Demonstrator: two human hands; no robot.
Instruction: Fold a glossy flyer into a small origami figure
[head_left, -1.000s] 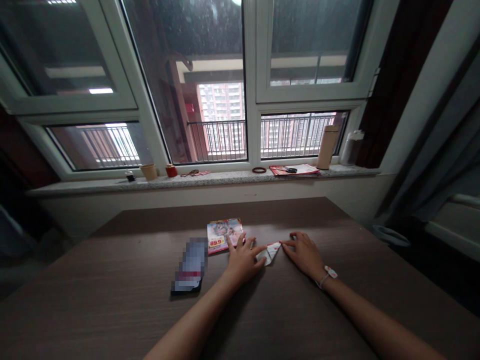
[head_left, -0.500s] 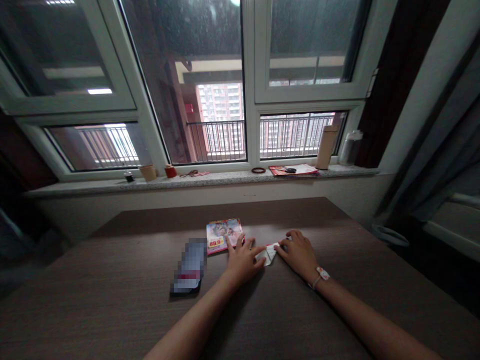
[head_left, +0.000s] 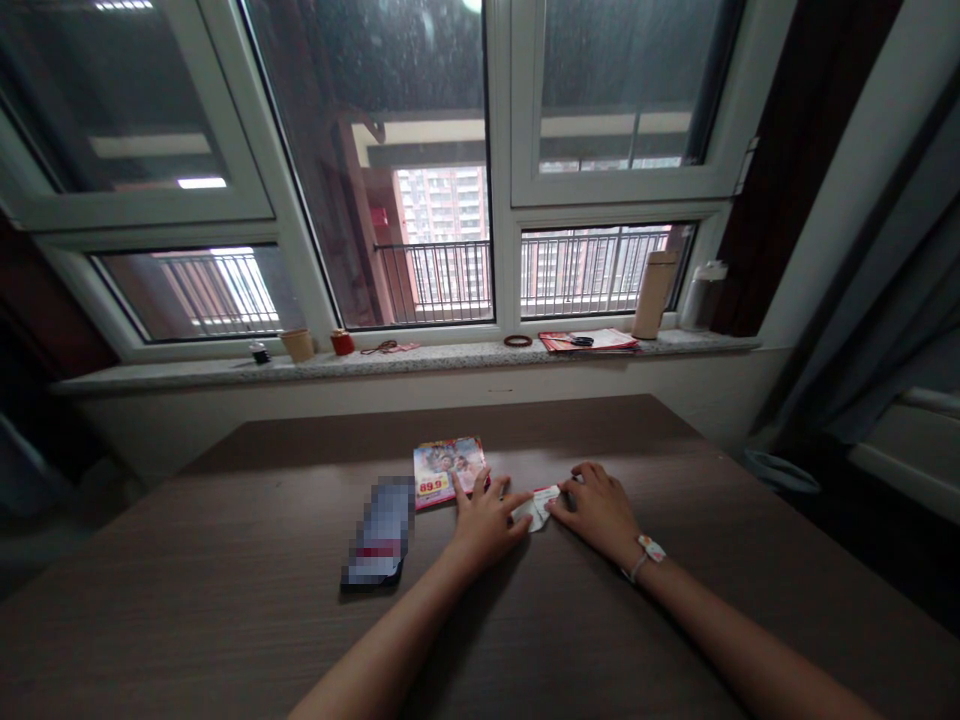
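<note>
A small piece of folded paper, white with a red edge on top, lies on the table between my two hands. My left hand holds its left side between thumb and forefinger, the other fingers spread toward a colourful printed flyer and reaching its right edge. On the right side of the paper, the thumb and forefinger of my right hand pinch the corner, the remaining fingers curled. A bracelet circles my right wrist. The fingertips cover parts of the paper's edges.
A blurred-out phone-like object lies left of my left hand on the brown table. Along the windowsill stand a paper cup, a red spool-like item, red papers with scissors, a beige flask and a bottle.
My right thumb has shifted slightly down and left along the paper, whose right part looks a little differently creased. My left hand has hardly moved.
</note>
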